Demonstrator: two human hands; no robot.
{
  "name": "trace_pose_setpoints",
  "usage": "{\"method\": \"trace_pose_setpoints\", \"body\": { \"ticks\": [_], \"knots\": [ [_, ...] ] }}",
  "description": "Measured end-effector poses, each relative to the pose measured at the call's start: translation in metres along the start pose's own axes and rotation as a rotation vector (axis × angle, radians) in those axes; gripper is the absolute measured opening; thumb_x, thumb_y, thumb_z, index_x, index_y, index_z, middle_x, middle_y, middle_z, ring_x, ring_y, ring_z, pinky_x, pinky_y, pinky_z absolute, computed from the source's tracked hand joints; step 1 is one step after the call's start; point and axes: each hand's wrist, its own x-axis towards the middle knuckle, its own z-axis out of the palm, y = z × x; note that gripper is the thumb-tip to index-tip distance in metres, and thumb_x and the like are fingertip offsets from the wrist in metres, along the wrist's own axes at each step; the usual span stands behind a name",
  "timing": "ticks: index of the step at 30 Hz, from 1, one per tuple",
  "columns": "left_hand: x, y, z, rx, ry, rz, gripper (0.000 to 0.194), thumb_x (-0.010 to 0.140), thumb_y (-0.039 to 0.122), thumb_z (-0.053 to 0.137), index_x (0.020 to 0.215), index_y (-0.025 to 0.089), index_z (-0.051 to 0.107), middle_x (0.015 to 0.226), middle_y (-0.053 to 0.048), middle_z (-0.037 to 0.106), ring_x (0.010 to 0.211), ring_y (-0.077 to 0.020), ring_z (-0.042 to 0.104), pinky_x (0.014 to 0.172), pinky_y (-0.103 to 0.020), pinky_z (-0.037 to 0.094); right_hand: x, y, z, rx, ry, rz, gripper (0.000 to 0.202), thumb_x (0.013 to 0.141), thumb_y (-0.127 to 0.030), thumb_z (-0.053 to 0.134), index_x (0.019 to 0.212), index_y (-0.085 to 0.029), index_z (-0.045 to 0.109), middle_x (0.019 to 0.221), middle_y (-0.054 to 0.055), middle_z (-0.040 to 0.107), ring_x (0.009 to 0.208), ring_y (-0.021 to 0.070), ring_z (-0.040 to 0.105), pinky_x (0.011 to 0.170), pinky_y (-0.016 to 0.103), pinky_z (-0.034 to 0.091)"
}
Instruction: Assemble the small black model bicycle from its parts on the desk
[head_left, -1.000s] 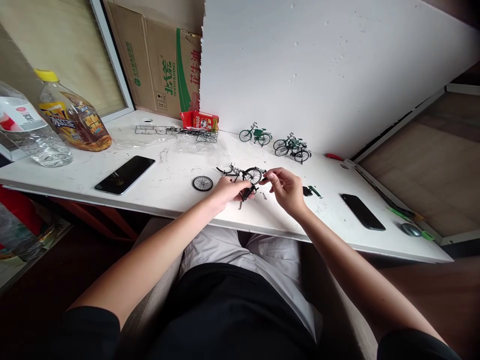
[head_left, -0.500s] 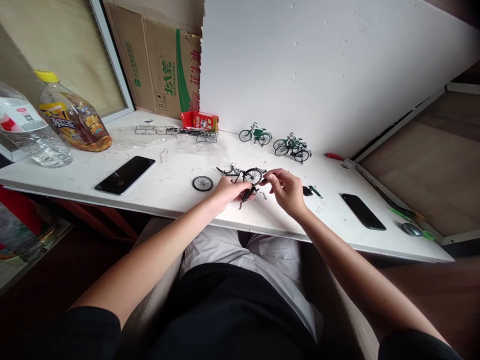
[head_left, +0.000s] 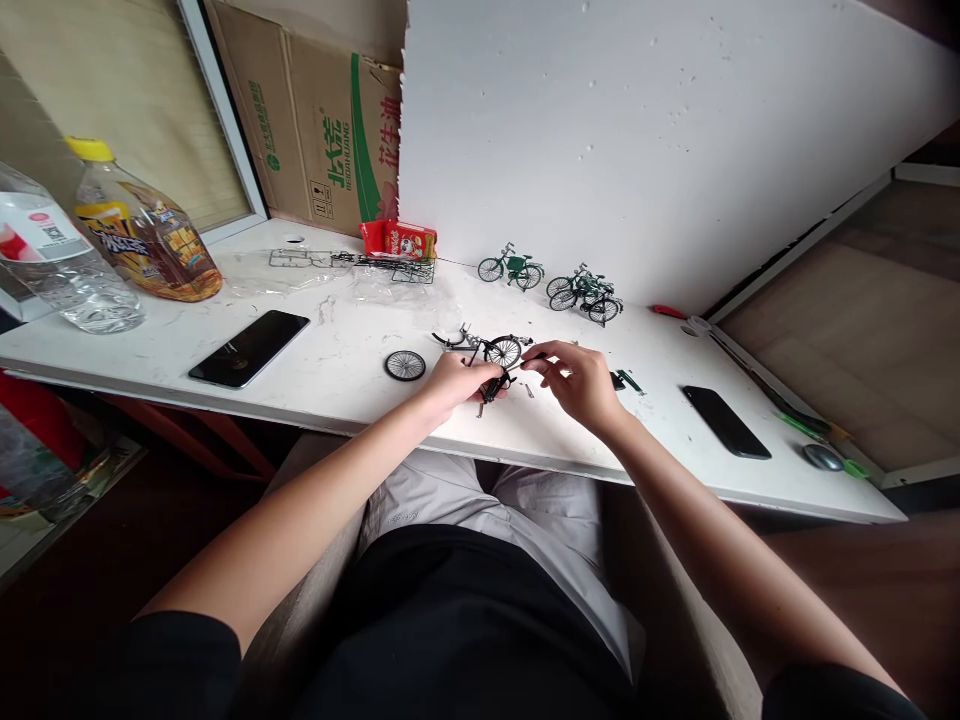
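My left hand point(head_left: 454, 383) is closed, its thumb and fingers pinching a small black model bicycle part point(head_left: 493, 388) near the table's front edge. To its right, my right hand point(head_left: 574, 378) pinches a small screwdriver point(head_left: 534, 358) with a dark handle. The thin shaft points left at the black part; whether its tip touches a screw is too small to tell. Just beyond my fingers lies a partly built black model bicycle point(head_left: 469, 345) with one wheel point(head_left: 504, 350) on it. A loose spoked wheel point(head_left: 405, 366) rests flat left of my left hand.
Several finished model bicycles point(head_left: 511, 268) stand along the back wall. Part frames point(head_left: 397, 268) and a red box point(head_left: 399, 240) lie behind. Phones point(head_left: 250, 348) flank the work. Bottles point(head_left: 142, 235) stand at left. Green and black pieces point(head_left: 630, 381) and a mouse point(head_left: 823, 457) are at right.
My right hand has turned a little and shifted slightly, bringing the screwdriver up against the part held by my left hand. The left hand stays almost still.
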Motion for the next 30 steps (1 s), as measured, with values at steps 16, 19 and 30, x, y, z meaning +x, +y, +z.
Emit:
{"method": "trace_pose_setpoints", "body": {
  "ticks": [16,19,30],
  "knots": [
    [-0.009,-0.018,0.005,0.368,0.085,0.292,0.023,0.085,0.035,0.07,0.071,0.018,0.077,0.065,-0.003,0.073,0.054,-0.0139,0.058,0.047,-0.023,0.037,-0.041,0.007,0.009,-0.337,0.063,-0.156,0.027,0.11,-0.032,0.06,0.092,-0.017,0.072,0.072,0.004,0.063,0.06,0.0163,0.051,0.059,0.033,0.04],
    [-0.013,-0.015,0.009,0.398,0.081,0.314,0.025,0.087,0.035,0.068,0.072,0.018,0.078,0.066,-0.003,0.073,0.054,-0.013,0.055,0.049,-0.024,0.037,-0.048,0.01,0.014,-0.337,0.097,-0.152,0.024,0.111,-0.032,0.058,0.1,-0.017,0.074,0.079,0.007,0.067,0.067,0.0188,0.057,0.063,0.033,0.044],
    [-0.013,-0.025,0.011,0.514,0.075,0.524,0.021,0.084,0.033,0.073,0.071,0.018,0.068,0.071,0.0,0.067,0.071,-0.0144,0.058,0.066,-0.023,0.042,-0.063,0.021,0.013,-0.399,-0.025,-0.154,0.031,0.115,-0.035,0.049,0.125,-0.021,0.075,0.084,0.01,0.073,0.074,0.022,0.062,0.067,0.035,0.046]
  ]
}}
